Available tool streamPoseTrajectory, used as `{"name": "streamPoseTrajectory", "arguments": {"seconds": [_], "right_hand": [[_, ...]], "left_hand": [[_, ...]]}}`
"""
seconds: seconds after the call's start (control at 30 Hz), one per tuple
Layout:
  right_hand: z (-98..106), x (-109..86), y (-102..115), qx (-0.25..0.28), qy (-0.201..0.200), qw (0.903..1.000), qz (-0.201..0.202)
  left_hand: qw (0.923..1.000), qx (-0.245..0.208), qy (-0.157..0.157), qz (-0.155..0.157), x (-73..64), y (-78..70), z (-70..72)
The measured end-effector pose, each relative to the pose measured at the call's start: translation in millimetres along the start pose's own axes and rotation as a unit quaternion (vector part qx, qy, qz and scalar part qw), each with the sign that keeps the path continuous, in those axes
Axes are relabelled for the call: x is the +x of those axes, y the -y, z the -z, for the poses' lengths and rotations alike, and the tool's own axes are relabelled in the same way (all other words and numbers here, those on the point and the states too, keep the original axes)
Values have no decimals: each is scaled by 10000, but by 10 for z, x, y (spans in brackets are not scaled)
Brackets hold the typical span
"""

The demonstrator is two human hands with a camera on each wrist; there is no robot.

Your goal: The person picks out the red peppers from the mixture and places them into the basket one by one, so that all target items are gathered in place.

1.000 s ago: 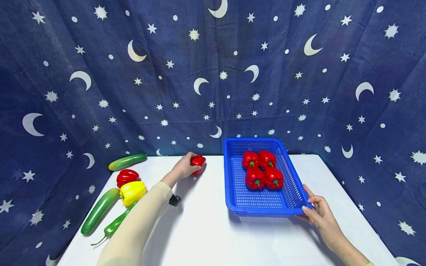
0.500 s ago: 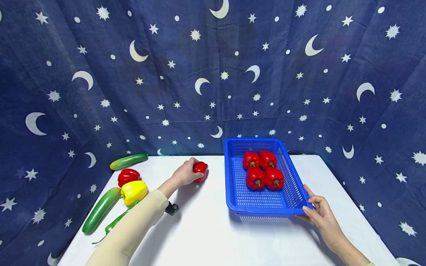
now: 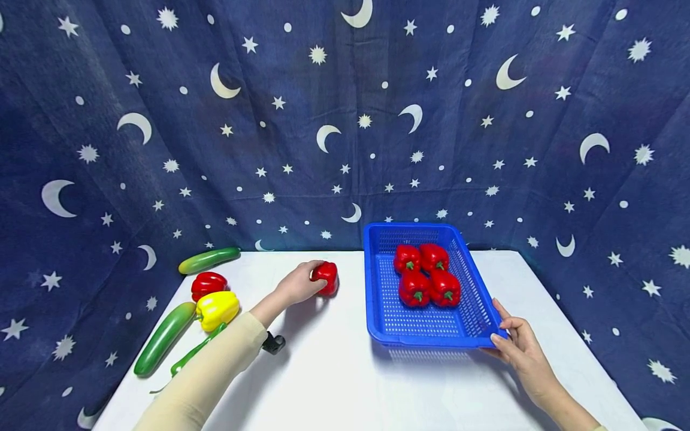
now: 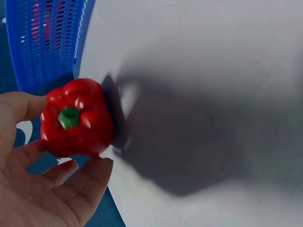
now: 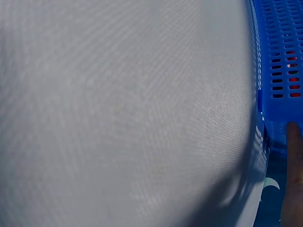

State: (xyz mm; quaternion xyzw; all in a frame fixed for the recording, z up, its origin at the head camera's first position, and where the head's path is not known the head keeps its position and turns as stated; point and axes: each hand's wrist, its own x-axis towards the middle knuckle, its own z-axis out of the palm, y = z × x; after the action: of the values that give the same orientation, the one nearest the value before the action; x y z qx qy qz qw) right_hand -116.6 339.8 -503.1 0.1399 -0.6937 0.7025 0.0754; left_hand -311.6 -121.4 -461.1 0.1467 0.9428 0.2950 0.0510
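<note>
The red bell pepper (image 3: 330, 276) sits just left of the centre of the head view, below mid-height, between your thumb and fingers; whether it touches the table (image 3: 334, 371) or is just above it, you cannot tell from here. Your left hand (image 3: 297, 285) pinches it: in the left wrist view the thumb is at its upper left and the fingertips below, with the green stem (image 4: 69, 117) facing the camera. Its skin looks glossy and likely slick, so keep thumb and fingers opposed across the body, and press only enough that it cannot twist.

Right of centre, well apart from that pepper, stands the blue basket (image 3: 426, 342), holding four red peppers (image 3: 414, 287) close together. Your right hand (image 3: 520, 353) grips its corner at the lower right, thumb on the rim. Hold that corner level; a tug there could tip the basket or set the four rolling.

Toward the left of the frame, mind your sleeve (image 3: 210, 377): it passes over the long green pepper (image 3: 198, 348), near the yellow pepper (image 3: 218, 311), and a low elbow could nudge either. The cucumbers (image 3: 164, 339) lie farther left.
</note>
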Motion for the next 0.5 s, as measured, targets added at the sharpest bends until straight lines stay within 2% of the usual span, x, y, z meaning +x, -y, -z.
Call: {"name": "streamPoseTrajectory", "arguments": {"seconds": [0.13,0.2,0.33,0.43,0.5], "right_hand": [[-1,2,14,31,-3,10000,40],[-4,4,22,24,-6,10000,39],[-9,4,33,17,-20,10000,19],[-13,2,33,-13,-51,10000,-34],[-15,-1,31,-69,-82,9999,-86]], "left_hand": [[10000,-27,2,25,-23,17,25],[9998,-178,19,48,-21,36,32],[9954,-928,117,198,8,82,36],[9869,-1546,260,369,46,110,31],[9822,-1764,391,514,69,128,25]]}}
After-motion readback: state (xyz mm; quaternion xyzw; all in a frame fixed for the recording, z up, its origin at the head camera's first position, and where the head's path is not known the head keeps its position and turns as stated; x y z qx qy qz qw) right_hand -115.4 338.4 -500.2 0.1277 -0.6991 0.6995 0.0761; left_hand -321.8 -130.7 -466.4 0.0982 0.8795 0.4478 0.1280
